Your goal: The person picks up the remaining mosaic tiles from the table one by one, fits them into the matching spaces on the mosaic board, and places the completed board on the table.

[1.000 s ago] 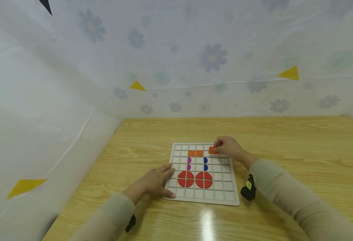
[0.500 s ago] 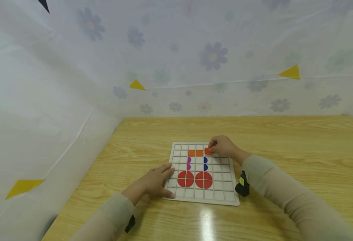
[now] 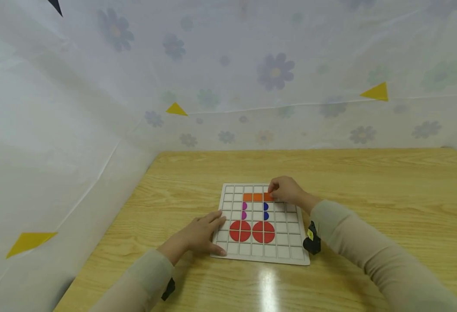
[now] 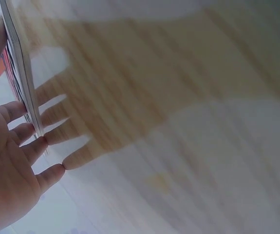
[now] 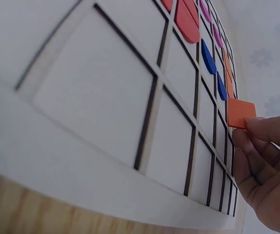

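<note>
A white grid board (image 3: 290, 252) lies on the wooden table. Near its far edge my right hand (image 3: 288, 190) pinches an orange square tile (image 5: 241, 113) between thumb and fingers; in the right wrist view the tile is tilted over its cell. Two orange squares (image 3: 252, 197) sit just left of it in the same row. Below them are two magenta half-circles (image 3: 244, 211) and two blue half-circles (image 3: 266, 211). Nearer still, red quarter pieces form two red circles (image 3: 240, 231). My left hand (image 3: 202, 234) rests with spread fingers at the board's left edge, fingertips touching the rim.
The wood-grain table (image 3: 189, 173) extends around the board. A white flower-patterned sheet (image 3: 228, 78) hangs behind it, with a plain white sheet (image 3: 76, 130) on the left. Yellow triangles (image 3: 376, 92) mark the sheets. A black device (image 3: 312, 240) sits under the right wrist.
My right hand has moved left and down with the orange tile, bringing it beside the two other orange squares. My left hand stays at the board's left edge.
</note>
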A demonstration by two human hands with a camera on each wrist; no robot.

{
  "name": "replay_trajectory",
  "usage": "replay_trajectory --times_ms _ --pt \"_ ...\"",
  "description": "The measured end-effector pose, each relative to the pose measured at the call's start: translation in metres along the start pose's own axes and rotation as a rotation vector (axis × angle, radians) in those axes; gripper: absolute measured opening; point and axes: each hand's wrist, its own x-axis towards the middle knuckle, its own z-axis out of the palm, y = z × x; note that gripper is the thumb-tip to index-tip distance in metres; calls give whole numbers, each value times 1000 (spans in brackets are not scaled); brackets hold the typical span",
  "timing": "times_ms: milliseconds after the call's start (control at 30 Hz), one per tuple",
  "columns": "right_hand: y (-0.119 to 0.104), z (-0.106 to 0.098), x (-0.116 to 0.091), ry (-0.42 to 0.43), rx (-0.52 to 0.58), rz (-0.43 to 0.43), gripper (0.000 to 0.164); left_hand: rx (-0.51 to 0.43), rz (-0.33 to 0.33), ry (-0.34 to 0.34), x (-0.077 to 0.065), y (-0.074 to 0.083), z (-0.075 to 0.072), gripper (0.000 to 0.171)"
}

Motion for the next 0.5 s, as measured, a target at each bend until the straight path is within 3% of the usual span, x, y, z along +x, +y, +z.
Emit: replay_trajectory --times_ms 500 --pt "-1 2 1 14 -83 -17 4 -2 8 7 -1 2 -1 91"
